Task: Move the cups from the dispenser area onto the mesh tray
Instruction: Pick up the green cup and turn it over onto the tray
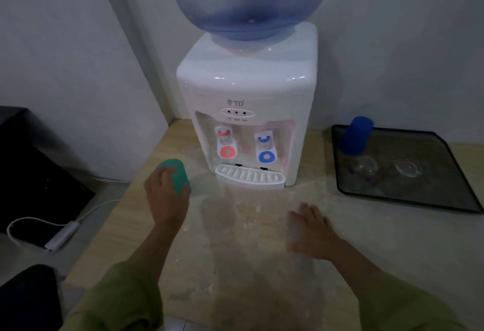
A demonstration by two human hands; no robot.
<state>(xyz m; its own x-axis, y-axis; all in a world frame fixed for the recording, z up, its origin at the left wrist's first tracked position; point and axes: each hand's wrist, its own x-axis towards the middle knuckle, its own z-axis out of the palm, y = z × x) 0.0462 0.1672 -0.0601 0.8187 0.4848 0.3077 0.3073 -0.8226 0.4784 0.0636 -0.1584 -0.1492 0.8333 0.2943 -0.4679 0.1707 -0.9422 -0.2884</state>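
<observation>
A green plastic cup (176, 174) stands upside down on the counter left of the white water dispenser (248, 110). My left hand (165, 197) wraps around its near side. My right hand (311, 228) hovers flat and blurred over the counter in front of the dispenser, holding nothing. At the right lies the black mesh tray (450, 199). On it an upturned blue cup (355, 135) sits at the far left corner, with two clear glasses (365, 167) (407, 168) beside it.
A large blue water bottle (251, 0) tops the dispenser. The drip grate (250, 176) juts out at its base. A white cable and adapter (61, 236) lie on the floor at the left, beside a black surface (31, 173). Walls close in behind.
</observation>
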